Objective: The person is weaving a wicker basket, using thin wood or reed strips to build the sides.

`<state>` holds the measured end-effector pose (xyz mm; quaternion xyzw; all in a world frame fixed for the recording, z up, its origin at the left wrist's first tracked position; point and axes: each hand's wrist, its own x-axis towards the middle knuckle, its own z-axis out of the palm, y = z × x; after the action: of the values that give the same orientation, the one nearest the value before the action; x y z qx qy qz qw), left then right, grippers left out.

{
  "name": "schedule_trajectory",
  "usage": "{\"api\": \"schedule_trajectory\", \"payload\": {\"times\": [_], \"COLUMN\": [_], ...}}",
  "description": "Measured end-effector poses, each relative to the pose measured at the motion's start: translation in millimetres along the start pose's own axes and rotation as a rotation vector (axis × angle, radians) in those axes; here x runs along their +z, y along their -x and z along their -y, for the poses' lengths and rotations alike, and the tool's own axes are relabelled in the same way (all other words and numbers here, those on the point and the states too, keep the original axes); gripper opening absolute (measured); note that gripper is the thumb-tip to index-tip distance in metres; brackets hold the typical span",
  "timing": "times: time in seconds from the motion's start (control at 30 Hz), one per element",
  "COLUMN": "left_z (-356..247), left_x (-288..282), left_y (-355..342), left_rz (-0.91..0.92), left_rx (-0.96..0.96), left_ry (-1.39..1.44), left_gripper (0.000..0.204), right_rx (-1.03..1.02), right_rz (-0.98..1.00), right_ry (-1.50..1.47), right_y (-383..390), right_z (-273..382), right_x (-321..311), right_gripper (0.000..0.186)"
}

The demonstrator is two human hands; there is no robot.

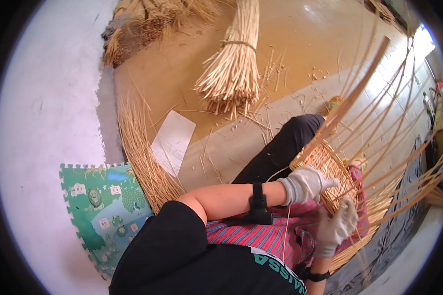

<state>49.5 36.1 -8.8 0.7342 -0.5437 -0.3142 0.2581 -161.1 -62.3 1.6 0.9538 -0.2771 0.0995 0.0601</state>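
A partly woven wicker basket [325,162], with long loose stakes fanning up and out to the right, rests tilted over my lap on a pink striped cloth [251,236]. My left hand [310,186], in a pale work glove, is closed on the basket's near left side. Below it my right hand [338,227], gloved too, has its fingertips at the lower edge of the weave, gripping there. A thin pale strand [286,211] hangs down beside my left hand. My fingertips are partly hidden among the canes.
A large tied bundle of reeds [236,64] lies ahead on the floor. Loose canes [138,152], a white board [172,140] and a green foam mat [98,211] are at left, beside a white wall [49,113]. More stalks heap at the top left [133,24]; dark sheeting [401,206] lies at right.
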Motion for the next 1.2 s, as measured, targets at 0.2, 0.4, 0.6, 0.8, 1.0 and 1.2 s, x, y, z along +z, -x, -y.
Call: {"api": "schedule_trajectory", "payload": {"times": [0.2,0.4,0.6,0.8,1.0,1.2], "left_z": [80,296,429,439,440,384], "left_x": [-19,-6,31,34,118,209], "left_y": [42,107,85,68,145,331], "left_rz": [-0.756,-0.868,-1.02,-1.127,-1.325,-0.844], "left_rx": [0.205,-0.759,-1.041,-1.205,-1.213,-1.76], "left_ry": [0.534,1.079,0.814,0.407,0.396,0.337], "left_gripper": [0.027,0.018,0.02,0.01,0.013,0.022], "right_rx": [-0.032,0.02,0.078,0.132,0.043,-0.046], "right_rz": [-0.039,0.049,0.187,0.079,-0.153,-0.118], "right_ry": [0.001,-0.195,-0.223,-0.047,-0.071,0.002], "right_y": [-11,-14,-25,-13,-14,-20], "right_z": [-2,-7,-10,-3,20,21], "right_x": [22,13,0,10,16,13], "right_gripper": [0.07,0.055,0.048,0.065,0.066,0.066]}}
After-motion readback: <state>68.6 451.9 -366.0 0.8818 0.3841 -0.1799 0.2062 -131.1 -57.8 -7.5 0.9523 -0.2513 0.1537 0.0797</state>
